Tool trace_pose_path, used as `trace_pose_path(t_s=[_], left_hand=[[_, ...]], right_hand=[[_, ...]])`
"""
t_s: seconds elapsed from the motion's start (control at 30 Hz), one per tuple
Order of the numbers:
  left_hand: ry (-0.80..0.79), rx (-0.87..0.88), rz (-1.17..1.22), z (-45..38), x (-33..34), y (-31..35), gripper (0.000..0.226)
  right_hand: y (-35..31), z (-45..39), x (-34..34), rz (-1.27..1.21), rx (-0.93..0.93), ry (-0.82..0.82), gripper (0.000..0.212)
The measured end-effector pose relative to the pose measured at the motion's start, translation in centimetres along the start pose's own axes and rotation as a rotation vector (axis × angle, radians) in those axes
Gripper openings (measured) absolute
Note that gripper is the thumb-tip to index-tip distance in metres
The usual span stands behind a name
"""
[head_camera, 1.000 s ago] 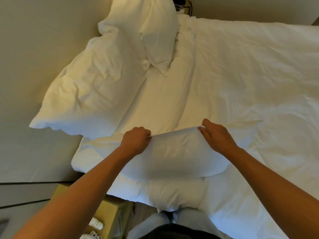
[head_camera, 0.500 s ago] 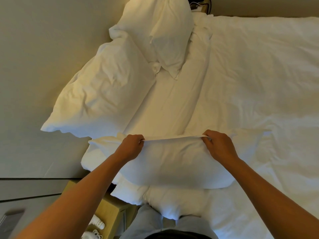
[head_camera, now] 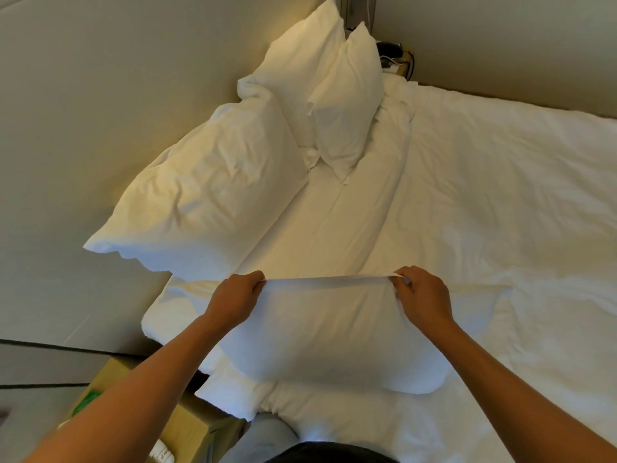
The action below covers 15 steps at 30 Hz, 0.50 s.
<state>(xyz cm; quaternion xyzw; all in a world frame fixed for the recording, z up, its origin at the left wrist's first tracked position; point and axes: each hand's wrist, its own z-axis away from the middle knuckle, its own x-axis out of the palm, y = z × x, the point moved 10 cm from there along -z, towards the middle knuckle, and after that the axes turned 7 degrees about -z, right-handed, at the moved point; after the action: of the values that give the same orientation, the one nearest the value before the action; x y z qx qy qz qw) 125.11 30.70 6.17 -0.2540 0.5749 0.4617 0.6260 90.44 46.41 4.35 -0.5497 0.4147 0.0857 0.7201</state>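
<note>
With left hand point(head_camera: 235, 297) and right hand point(head_camera: 422, 297), each fist curled tight, pinches the top hem of a white pillow point(head_camera: 320, 339) and holds that hem stretched straight between them. Rests the white pillow's lower bulk on the bed point(head_camera: 500, 195), at the bed's near edge, close to the person's legs. Shows, beyond the white pillow and to its left, a large rumpled pillow point(head_camera: 207, 198) leaning against the wall point(head_camera: 83, 111). Shows, farther beyond the white pillow, a pair of upright pillows point(head_camera: 347, 105) propped side by side. Shows, nearer than the white pillow and to its left, a cardboard box point(head_camera: 187, 426) just beside the bed.
</note>
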Motion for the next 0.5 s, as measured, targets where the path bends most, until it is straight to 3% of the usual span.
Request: trace_pose_path(t_s=[0.13, 0.37, 0.5], left_hand=[[0.088, -0.023, 0.045, -0.3, -4.0, -0.8, 0.025], [0.279, -0.1, 0.086, -0.4, -12.9, -4.0, 0.023], [0.306, -0.15, 0.109, 0.0, -13.7, -5.0, 0.024]], right_hand=[[-3.2, -2.9, -1.2, 0.025, -0.025, 0.054, 0.026], [-14.1, -10.7, -2.6, -0.008, -0.272, 0.17, 0.024], [-16.5, -14.3, -1.1, 0.028, -0.318, 0.167, 0.028]])
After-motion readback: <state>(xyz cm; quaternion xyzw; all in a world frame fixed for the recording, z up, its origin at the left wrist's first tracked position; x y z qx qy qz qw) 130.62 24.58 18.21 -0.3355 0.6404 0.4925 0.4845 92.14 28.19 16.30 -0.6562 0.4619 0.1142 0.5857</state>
